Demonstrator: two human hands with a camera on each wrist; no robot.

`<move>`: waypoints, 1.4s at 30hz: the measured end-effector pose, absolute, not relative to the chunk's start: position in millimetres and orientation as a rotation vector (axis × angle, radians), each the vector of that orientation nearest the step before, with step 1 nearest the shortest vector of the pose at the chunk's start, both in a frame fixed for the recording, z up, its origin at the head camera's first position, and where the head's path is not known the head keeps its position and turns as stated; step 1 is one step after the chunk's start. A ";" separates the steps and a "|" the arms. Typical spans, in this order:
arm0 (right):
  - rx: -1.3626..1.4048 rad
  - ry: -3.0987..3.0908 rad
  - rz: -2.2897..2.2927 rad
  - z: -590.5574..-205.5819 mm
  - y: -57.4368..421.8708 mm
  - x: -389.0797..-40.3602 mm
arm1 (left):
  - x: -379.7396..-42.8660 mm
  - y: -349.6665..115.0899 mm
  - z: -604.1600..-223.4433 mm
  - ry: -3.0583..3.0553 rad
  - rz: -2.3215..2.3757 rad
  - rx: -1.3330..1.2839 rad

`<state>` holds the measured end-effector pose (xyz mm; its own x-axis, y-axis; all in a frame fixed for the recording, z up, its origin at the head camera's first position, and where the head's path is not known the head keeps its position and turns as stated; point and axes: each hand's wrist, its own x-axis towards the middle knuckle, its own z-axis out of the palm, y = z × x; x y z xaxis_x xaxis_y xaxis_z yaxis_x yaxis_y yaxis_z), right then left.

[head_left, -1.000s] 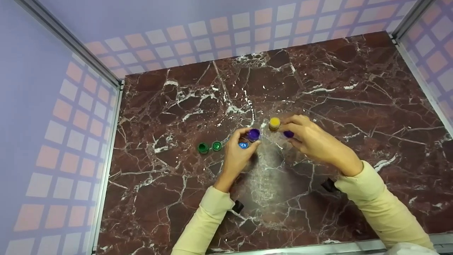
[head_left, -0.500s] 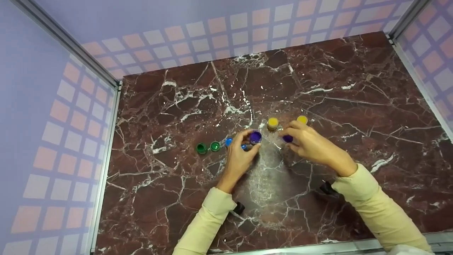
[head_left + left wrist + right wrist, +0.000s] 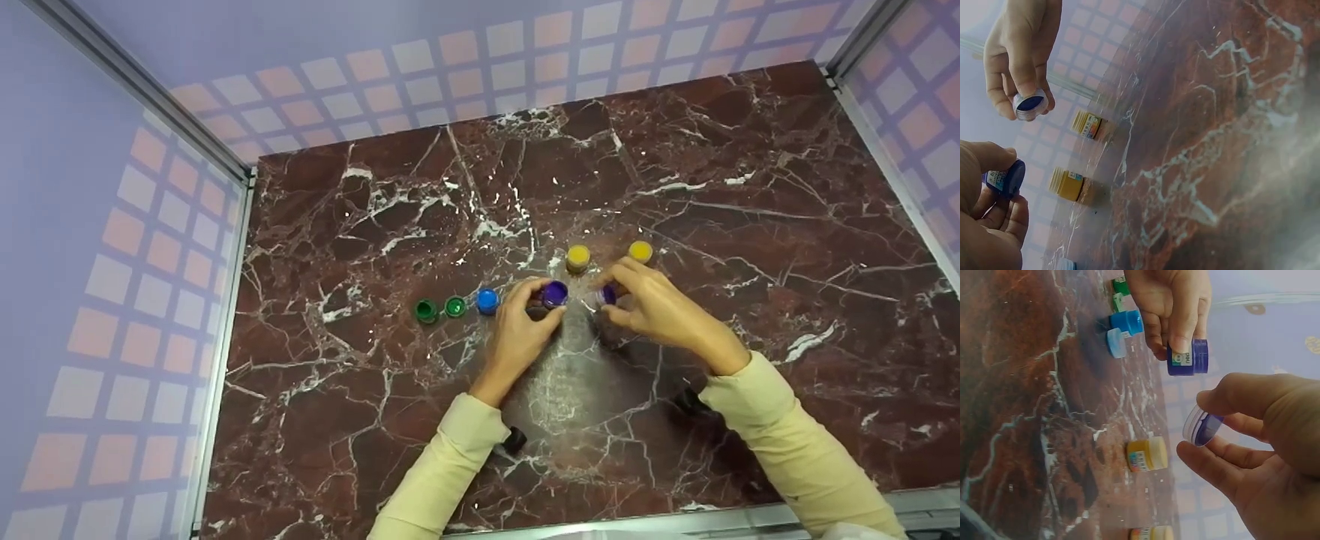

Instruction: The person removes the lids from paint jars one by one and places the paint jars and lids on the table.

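Note:
My left hand point(image 3: 517, 330) holds an uncapped purple paint jar point(image 3: 555, 295) between thumb and fingers, its mouth facing up in the head view. To its right, my right hand point(image 3: 656, 307) pinches a clear lid point(image 3: 1203, 426) with purple paint inside, tilted on edge. Jar and lid are apart, both raised off the table in the wrist views. Two yellow paint jars stand just beyond the hands, one nearer the middle point(image 3: 578, 259) and one farther right point(image 3: 640, 251).
Left of the hands stand a blue paint jar point(image 3: 487, 301), a green lid point(image 3: 455, 307) and an open green jar point(image 3: 426, 311). A blue lid point(image 3: 1116, 343) lies by the blue jar. The marbled table point(image 3: 360, 450) is bordered by tile-patterned walls.
My left hand has moved right with the purple jar, uncovering the blue jar. My right hand has shifted slightly nearer me and turned the lid on edge; the second yellow jar now shows.

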<state>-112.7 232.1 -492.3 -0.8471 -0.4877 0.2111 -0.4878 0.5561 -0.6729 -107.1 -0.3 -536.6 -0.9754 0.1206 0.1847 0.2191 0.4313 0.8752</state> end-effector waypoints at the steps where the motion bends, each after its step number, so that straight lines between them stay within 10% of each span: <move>1: 0.865 -2.768 1.219 -493.8 232.5 -112.7 | -106.5 0.6 -537.3 -2.571 -1.594 -0.310; 42: 0.530 -2.860 1.363 -525.4 208.1 -122.4 | -111.6 14.2 -532.5 -2.853 -1.237 -0.263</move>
<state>-122.4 208.1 -525.4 -0.9431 -0.3237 0.0767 -0.2634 0.5859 -0.7664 -111.6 14.2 -532.5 -0.9856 0.1462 0.0854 0.1622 0.6714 0.7231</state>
